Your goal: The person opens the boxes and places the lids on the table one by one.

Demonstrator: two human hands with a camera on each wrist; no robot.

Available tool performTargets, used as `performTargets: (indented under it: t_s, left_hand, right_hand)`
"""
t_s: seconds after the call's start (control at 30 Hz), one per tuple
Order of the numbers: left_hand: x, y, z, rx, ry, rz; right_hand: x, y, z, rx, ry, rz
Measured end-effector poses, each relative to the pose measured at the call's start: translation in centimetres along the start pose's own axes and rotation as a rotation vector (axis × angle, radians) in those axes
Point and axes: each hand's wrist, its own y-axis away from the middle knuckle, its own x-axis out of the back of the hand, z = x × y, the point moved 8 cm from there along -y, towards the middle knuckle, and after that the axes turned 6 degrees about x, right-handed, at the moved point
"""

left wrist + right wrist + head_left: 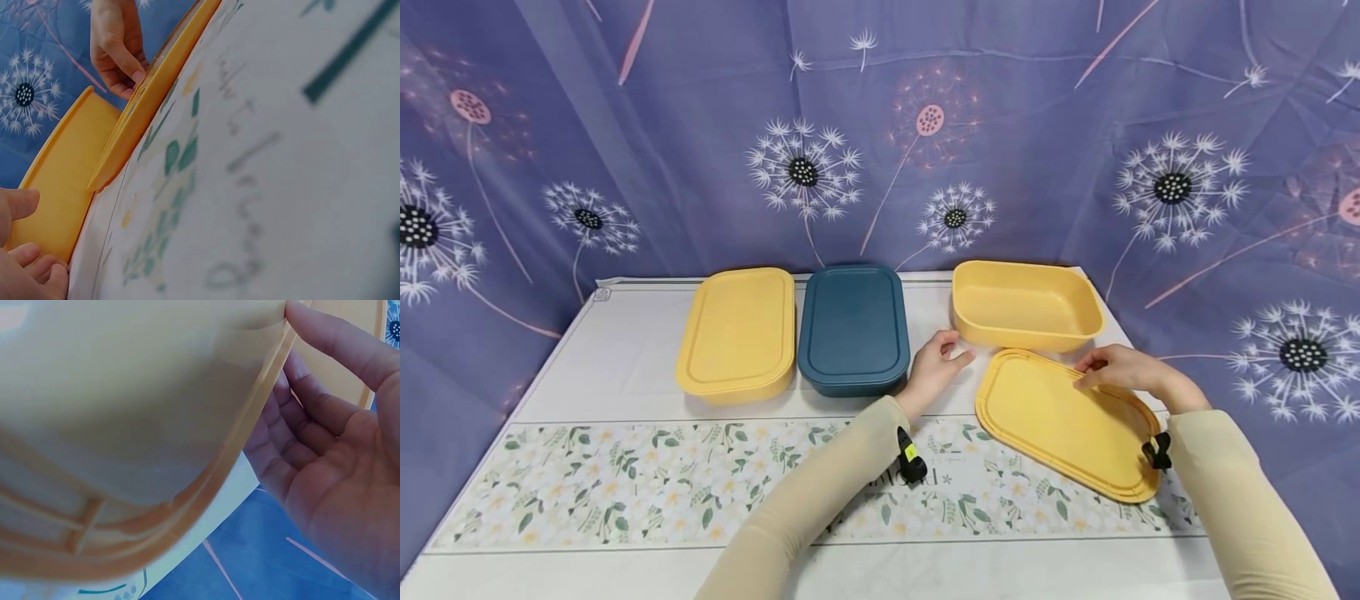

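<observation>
My right hand [1127, 372] pinches the far edge of a yellow lid [1067, 421], thumb on its upper face and fingers around the rim. In the right wrist view the lid [137, 406] fills much of the picture, with ridges along its border. Behind it stands an uncovered yellow box [1030, 333], its inside bare. My left hand [934, 371] is by that box's near left corner, thumb and fingers apart and holding nothing. In the left wrist view its fingers [22, 203] are close to the box wall [59, 175]; whether they touch it I cannot tell.
Left of my left hand stands a dark blue box with its lid on [854, 329]. Farther left is a yellow lidded box [737, 333]. A floral-banded white cloth [647, 475] covers the table, and a purple dandelion curtain [700, 125] hangs behind.
</observation>
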Motion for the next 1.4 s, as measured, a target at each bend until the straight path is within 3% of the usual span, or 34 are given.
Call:
performTargets:
  t_s: [0.23, 0.4, 0.67, 0.77, 1.03, 1.23, 1.4]
  left_hand:
    - [-0.8, 0.5, 0.7, -0.026, -0.197, -0.090]
    - [-1.1, 1.1, 1.8, -0.050, -0.261, -0.142]
    - [-0.7, 3.3, 4.9, -0.207, -0.492, -0.281]
    - [0.2, 3.6, 6.5, -0.266, -0.515, -0.304]
    - [4.7, 3.8, 10.7, -0.372, -0.562, -0.274]
    - [10.7, 3.8, 12.7, -0.361, -0.657, -0.178]
    - [15.3, 4.2, 13.9, -0.342, -0.644, -0.124]
  right_hand:
    - [0.2, -0.1, 0.0, 0.008, 0.017, 0.013]
    - [1.2, 0.2, -0.9, 0.035, 0.039, 0.046]
    - [3.0, 0.7, -2.5, 0.064, 0.033, 0.030]
    - [3.9, 0.8, -3.4, 0.091, 0.023, 0.035]
    - [5.9, 0.2, -6.5, 0.117, 0.063, 0.108]
    - [6.4, -1.3, -10.6, 0.178, 0.113, 0.188]
    - [6.2, -2.5, -14.6, 0.251, 0.137, 0.255]
